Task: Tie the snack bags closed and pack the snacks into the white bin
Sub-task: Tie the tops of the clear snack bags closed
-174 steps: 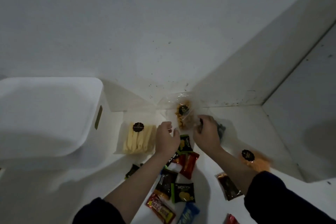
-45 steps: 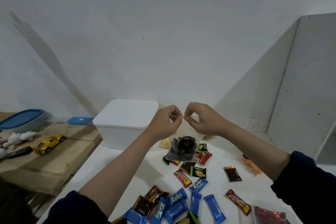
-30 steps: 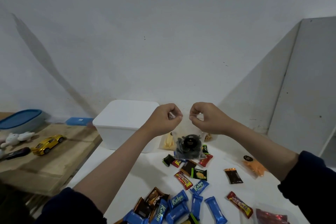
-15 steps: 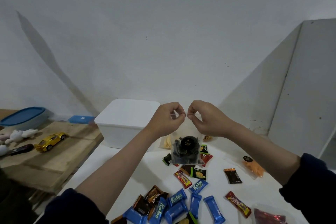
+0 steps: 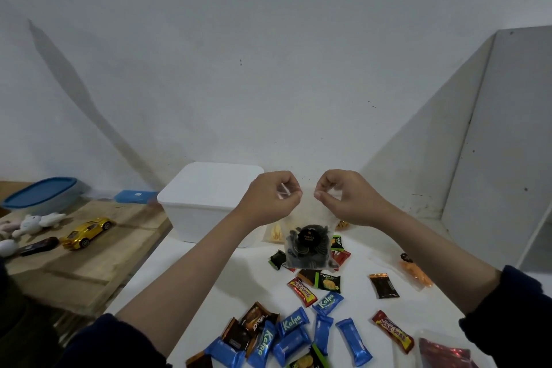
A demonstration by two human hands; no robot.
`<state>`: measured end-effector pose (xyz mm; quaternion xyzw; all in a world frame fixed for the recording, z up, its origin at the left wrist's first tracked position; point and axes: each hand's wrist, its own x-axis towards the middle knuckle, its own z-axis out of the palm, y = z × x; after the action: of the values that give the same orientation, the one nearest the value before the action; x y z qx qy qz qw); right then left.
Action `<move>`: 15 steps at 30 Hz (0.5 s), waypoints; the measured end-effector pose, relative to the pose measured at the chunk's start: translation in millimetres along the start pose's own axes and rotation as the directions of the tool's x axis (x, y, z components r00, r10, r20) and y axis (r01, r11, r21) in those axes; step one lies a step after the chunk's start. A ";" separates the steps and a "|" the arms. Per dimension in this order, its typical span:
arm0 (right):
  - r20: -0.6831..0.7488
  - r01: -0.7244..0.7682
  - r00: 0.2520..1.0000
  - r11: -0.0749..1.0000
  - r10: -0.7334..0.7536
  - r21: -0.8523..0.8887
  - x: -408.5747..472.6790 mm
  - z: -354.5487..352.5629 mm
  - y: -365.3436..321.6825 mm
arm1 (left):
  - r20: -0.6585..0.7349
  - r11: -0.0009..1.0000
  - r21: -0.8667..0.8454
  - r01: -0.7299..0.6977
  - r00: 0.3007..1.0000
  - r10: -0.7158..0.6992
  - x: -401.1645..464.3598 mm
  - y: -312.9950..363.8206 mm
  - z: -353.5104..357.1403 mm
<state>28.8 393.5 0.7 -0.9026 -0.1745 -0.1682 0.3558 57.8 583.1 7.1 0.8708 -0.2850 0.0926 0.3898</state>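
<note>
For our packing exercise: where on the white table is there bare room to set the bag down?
Bare: the strip in front of the white bin, left of the green packet; also between the brown packet and the orange bag. Crowded: the blue Kalpa wrappers near the front edge.

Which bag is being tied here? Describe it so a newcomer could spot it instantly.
Start at the white bin by the back wall. Just right of it, both hands, left hand and right hand, pinch the top of a clear bag hanging above the table. It alone holds dark round snacks with a black round sticker.

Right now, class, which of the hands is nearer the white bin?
Left. The left hand is raised beside the white bin; the right hand is farther right.
</note>
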 end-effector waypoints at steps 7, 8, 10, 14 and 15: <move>0.011 0.026 1.000 0.999 -0.026 -0.020 -0.6 2.7 1.9 | 0.066 0.992 0.114 -0.045 0.997 0.037 1.2 11.7 2.7; 0.010 0.027 1.000 1.000 -0.027 -0.013 -1.0 3.5 1.9 | 0.063 0.992 0.113 -0.052 0.997 0.045 1.5 12.0 3.4; 0.014 0.031 0.999 1.000 -0.031 -0.003 -1.6 5.7 1.8 | 0.048 0.988 0.137 -0.067 0.997 0.061 1.5 12.4 4.2; 0.004 0.055 0.998 0.998 -0.055 0.012 -2.4 10.7 1.9 | 0.021 0.988 0.126 -0.085 0.996 0.083 -0.8 10.7 5.6; -0.006 0.053 0.999 0.998 -0.053 0.017 -2.0 11.6 2.2 | 0.014 0.991 0.107 -0.083 0.997 0.082 -1.0 9.7 6.0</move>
<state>30.1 399.7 -9.5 -0.8941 -0.1987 -0.1786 0.3595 51.1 573.9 8.8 0.8784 -0.3173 0.1199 0.3367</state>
